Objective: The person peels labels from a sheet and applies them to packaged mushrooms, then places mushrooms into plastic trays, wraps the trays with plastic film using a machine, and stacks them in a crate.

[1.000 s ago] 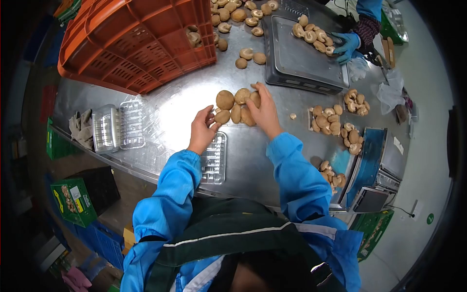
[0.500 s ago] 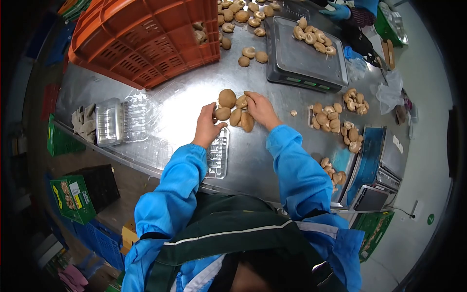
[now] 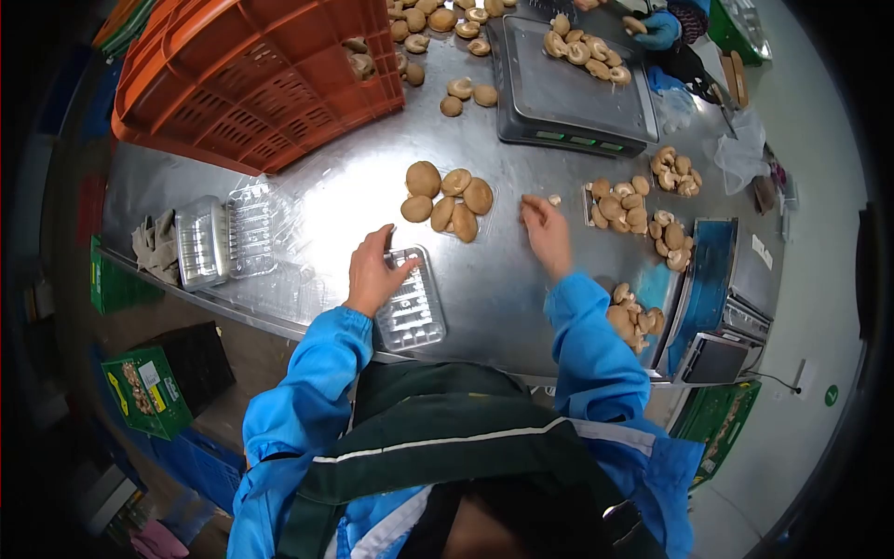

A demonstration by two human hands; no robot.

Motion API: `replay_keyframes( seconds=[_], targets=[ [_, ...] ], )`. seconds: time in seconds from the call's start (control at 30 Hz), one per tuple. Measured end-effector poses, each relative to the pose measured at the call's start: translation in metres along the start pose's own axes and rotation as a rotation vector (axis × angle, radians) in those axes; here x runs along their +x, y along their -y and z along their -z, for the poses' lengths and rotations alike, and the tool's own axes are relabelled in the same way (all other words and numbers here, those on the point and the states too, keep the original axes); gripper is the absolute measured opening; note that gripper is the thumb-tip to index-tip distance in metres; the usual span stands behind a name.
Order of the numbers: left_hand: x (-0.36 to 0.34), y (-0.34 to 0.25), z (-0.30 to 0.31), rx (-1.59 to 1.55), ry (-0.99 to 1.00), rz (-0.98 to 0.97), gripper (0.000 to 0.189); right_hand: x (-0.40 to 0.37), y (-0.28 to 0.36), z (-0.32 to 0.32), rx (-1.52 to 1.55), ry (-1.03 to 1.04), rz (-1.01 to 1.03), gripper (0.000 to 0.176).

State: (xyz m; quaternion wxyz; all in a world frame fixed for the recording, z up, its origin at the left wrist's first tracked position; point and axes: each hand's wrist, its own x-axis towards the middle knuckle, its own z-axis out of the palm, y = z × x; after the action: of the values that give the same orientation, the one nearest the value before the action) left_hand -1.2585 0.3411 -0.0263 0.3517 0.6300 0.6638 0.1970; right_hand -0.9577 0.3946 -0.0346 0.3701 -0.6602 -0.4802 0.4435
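From my remote seat, looking down through the head view, I have my left hand (image 3: 372,277) at a clear plastic tray (image 3: 413,298), its thumb spread away from the fingers and reaching over the tray's upper left part. The tray is thin, glossy and ribbed, a rounded rectangle near the table edge. My right hand (image 3: 548,235) sits in a loose, half-open curl with nothing visible in it, just beside a small pale mushroom piece (image 3: 554,199).

Between and above my hands lie six brown mushrooms (image 3: 442,214), with matte, smooth caps, some round and some oval (like worn pebbles, to my eye). A clear edge shows at their right side, on the brushed, shiny metal table (image 3: 494,279).

On the left I see stacked clear containers (image 3: 201,244), with a crumpled grey cloth (image 3: 156,247) beside them. The ribbed orange crate (image 3: 270,93) of slotted hard plastic stands beyond. Further off, a flat grey scale (image 3: 577,84) bears a heap of curled mushrooms (image 3: 587,51), and near it is a co-worker's blue-gloved hand (image 3: 659,31). To the right, a filled tray (image 3: 618,205) of mushrooms rests near a loosely crinkled plastic bag (image 3: 742,158)
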Motion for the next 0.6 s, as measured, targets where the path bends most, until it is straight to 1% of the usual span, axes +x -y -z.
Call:
replay_keyframes(
  seconds=[0.03,0.1,0.13,0.2,0.23,0.27,0.33,0.37,0.4,0.43,0.47,0.53,0.57,0.6],
  targets=[
    [-0.01,-0.001,-0.002,0.004,0.004,-0.003,0.073,-0.014,-0.004,-0.001,0.004,-0.004,-0.003,0.025],
    [-0.032,-0.007,-0.009,0.296,-0.13,-0.219,0.09,-0.04,-0.013,-0.009,-0.055,0.008,-0.042,0.024],
    [-0.039,-0.013,-0.013,0.298,-0.129,-0.219,0.09,-0.052,-0.02,-0.015,-0.052,0.008,-0.044,0.024],
    [-0.052,-0.028,-0.022,0.34,-0.063,-0.196,0.099,-0.075,-0.036,-0.029,-0.022,0.133,-0.118,0.023],
    [-0.056,-0.036,-0.028,0.359,-0.031,-0.185,0.103,-0.088,-0.042,-0.038,-0.012,0.183,-0.09,0.022],
    [-0.059,-0.04,-0.035,0.355,0.005,-0.162,0.101,-0.1,-0.048,-0.047,-0.003,0.234,-0.062,0.021],
    [-0.061,-0.039,-0.047,0.359,0.032,-0.155,0.099,-0.118,-0.043,-0.065,-0.017,0.407,-0.137,0.022],
    [-0.062,-0.038,-0.051,0.361,0.06,-0.151,0.098,-0.124,-0.037,-0.075,-0.022,0.407,-0.138,0.022],
    [-0.063,-0.04,-0.046,0.35,0.102,-0.132,0.096,-0.131,-0.022,-0.084,-0.145,0.431,-0.018,0.022],
    [-0.064,-0.036,-0.044,0.346,0.103,-0.134,0.096,-0.136,-0.013,-0.092,-0.266,0.452,0.103,0.023],
    [-0.066,-0.03,-0.04,0.366,0.109,-0.128,0.095,-0.14,-0.01,-0.1,-0.268,0.448,0.104,0.023],
    [-0.067,-0.025,-0.024,0.399,0.136,-0.103,0.091,-0.139,-0.005,-0.112,-0.179,0.523,0.09,0.022],
    [-0.07,-0.02,-0.02,0.345,0.106,-0.109,0.083,-0.138,-0.003,-0.113,-0.179,0.51,0.098,0.022],
    [-0.072,-0.015,-0.016,0.326,0.065,-0.144,0.073,-0.139,-0.002,-0.113,-0.182,0.541,0.173,0.022]
  ],
)
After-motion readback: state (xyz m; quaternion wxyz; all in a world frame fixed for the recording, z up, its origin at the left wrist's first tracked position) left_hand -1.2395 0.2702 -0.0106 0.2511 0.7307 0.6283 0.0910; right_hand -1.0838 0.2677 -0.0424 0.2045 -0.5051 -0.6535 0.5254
